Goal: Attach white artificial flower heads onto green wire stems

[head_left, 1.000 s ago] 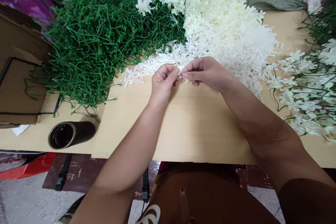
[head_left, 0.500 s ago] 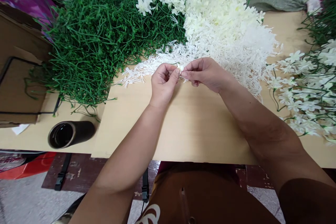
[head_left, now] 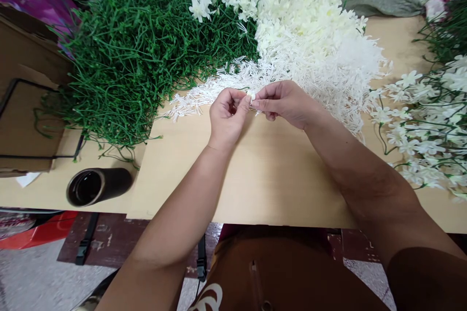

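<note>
My left hand (head_left: 226, 117) and my right hand (head_left: 286, 103) meet over the wooden table (head_left: 270, 175), fingertips pinched together on a small white flower piece (head_left: 250, 94). Both hands are closed around it and most of the piece is hidden by the fingers. Just behind the hands lies a heap of thin white plastic stamens (head_left: 321, 73). Further back is a pile of white fabric flowers (head_left: 284, 0). A large tangle of green plastic stems (head_left: 134, 53) fills the left side.
Assembled white flowers on green stems (head_left: 426, 112) lie at the right. A dark cylindrical cup (head_left: 97, 187) lies on its side at the front left. A brown cardboard box (head_left: 25, 102) stands at the far left. Below the table edge is a red object (head_left: 36, 233).
The hands have barely shifted; the fingertips worked the small white piece and it sits slightly higher between them than a second ago.
</note>
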The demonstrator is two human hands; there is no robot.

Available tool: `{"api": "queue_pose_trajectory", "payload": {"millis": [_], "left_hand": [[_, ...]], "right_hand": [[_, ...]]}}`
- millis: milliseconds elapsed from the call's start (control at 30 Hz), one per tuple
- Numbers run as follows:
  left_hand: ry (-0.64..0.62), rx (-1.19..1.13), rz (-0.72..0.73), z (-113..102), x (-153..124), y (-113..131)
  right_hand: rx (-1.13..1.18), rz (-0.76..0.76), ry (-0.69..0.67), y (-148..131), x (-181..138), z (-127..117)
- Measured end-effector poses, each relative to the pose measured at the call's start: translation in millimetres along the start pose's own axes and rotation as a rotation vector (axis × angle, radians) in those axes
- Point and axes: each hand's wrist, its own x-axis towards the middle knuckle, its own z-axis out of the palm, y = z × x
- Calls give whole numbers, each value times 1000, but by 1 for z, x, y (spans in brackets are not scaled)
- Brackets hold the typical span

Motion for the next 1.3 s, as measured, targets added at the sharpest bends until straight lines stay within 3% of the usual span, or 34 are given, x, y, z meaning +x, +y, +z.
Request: {"api": "queue_pose_trajectory", "payload": {"millis": [367,1300], "left_hand": [[1,23,39,0,-1,1],[-46,-175,-227,1,2,13]], "right_hand": [[44,-26,-40,4,2,-3],[73,-72,-74,8,2,-6]]}}
